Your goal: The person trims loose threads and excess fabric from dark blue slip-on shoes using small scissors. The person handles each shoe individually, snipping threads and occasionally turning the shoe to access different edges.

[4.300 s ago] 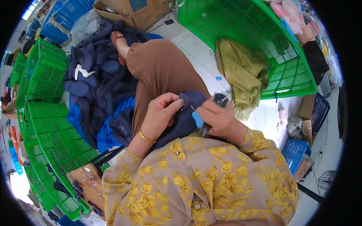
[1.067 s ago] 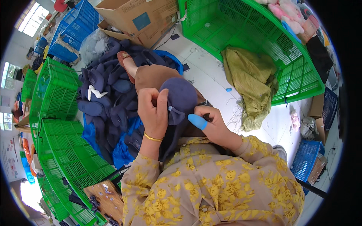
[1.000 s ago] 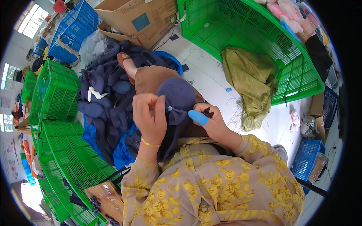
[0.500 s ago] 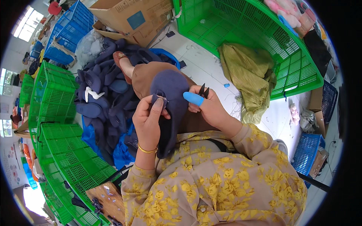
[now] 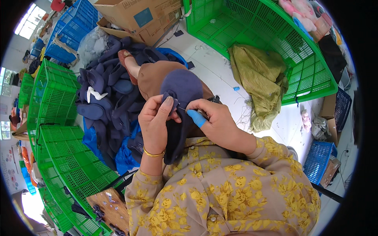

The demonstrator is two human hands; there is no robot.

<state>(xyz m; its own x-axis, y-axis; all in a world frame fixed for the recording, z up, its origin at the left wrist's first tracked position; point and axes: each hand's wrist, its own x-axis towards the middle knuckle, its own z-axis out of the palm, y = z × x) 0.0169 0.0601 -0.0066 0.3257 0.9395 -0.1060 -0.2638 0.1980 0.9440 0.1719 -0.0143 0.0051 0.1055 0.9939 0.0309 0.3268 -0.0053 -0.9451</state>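
A navy cloth slipper lies across my lap, its rounded end away from me and its long part hanging toward my waist. My left hand pinches a small folded edge of that navy cloth between thumb and fingers. Close on its right, my right hand is closed around dark thread snips, mostly hidden by the fingers. A blue finger cover sits on the right thumb. Between the two hands runs a thin pale line, too fine to tell as thread or metal tip.
Many navy slippers are heaped on blue plastic at my left. Green crates line the left side; a large green crate stands ahead right, with an olive sack against it. A cardboard box is at the back.
My right hand has turned and come in closer to the left fingers. The snips' dark blades, which pointed up before, no longer show that way. My left hand keeps its pinch.
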